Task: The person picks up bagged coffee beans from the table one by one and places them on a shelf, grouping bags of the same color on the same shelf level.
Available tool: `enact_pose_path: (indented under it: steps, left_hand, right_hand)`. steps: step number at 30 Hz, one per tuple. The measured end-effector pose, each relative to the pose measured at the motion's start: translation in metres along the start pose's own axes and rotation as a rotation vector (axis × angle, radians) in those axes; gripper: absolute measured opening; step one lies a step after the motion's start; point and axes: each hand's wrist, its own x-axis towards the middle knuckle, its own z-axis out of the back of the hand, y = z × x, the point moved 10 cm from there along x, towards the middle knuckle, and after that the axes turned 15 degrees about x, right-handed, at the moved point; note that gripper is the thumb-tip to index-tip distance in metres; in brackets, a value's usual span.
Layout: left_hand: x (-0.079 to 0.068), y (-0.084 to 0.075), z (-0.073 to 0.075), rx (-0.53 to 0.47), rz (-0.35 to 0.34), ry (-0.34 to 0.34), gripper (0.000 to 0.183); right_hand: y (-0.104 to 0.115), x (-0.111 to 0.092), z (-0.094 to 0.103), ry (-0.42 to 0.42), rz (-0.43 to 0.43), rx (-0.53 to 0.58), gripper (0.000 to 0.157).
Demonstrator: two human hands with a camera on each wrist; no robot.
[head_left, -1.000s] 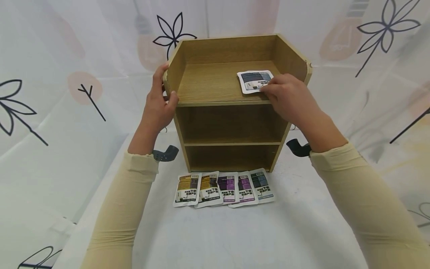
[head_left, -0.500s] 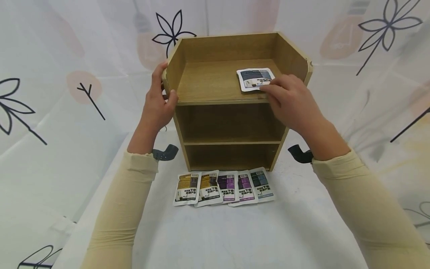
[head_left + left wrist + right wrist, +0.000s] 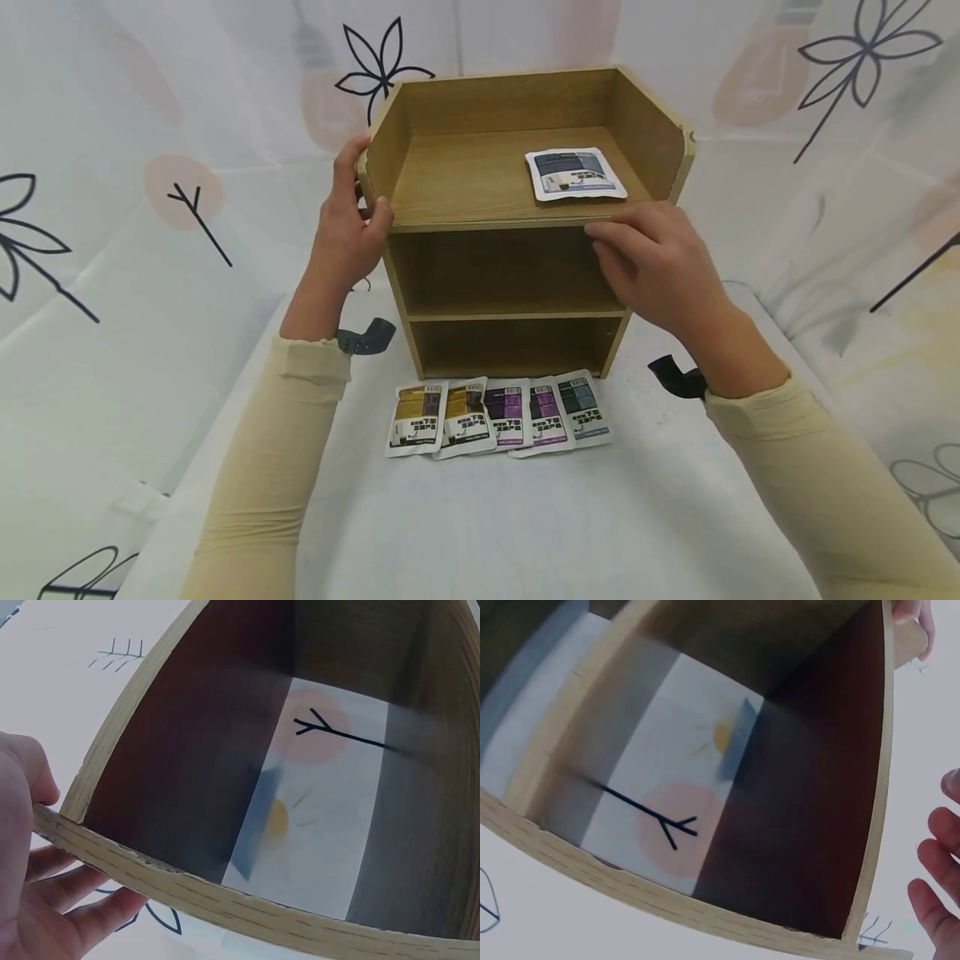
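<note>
Apparently you're shelving pouches (image 3: 508, 417), L hand (image 3: 347, 229) gripping wooden shelf unit (image 3: 465, 179), R hand (image 3: 658, 265) hanging relaxed, empty; next's prob. needing another grabbed.

pale yellow sleeves (image 3: 273, 454), dark curved wrist pieces (image 3: 366, 341)

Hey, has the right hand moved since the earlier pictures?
Yes: relative to the top shelf's front edge, the right hand moved down in view, away from the upper pouch.
</note>
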Motion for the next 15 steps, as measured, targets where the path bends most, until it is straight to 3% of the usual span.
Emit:
enact_pose_path:
  steps: [5, 11, 15]
  left_hand:
    - [0.001, 0.002, -0.001, -0.009, 0.007, 0.022, 0.063]
    - [0.003, 0.008, -0.001, -0.006, 0.051, 0.077, 0.066]
    - [0.006, 0.007, 0.002, 0.008, 0.034, 0.077, 0.071]
  right_hand:
    - [0.003, -0.011, -0.005, 0.042, 0.005, 0.0, 0.024]
    - [0.005, -0.024, -0.011, 0.034, -0.003, 0.038, 0.025]
    - [0.005, -0.034, -0.016, 0.049, -0.009, 0.041, 0.026]
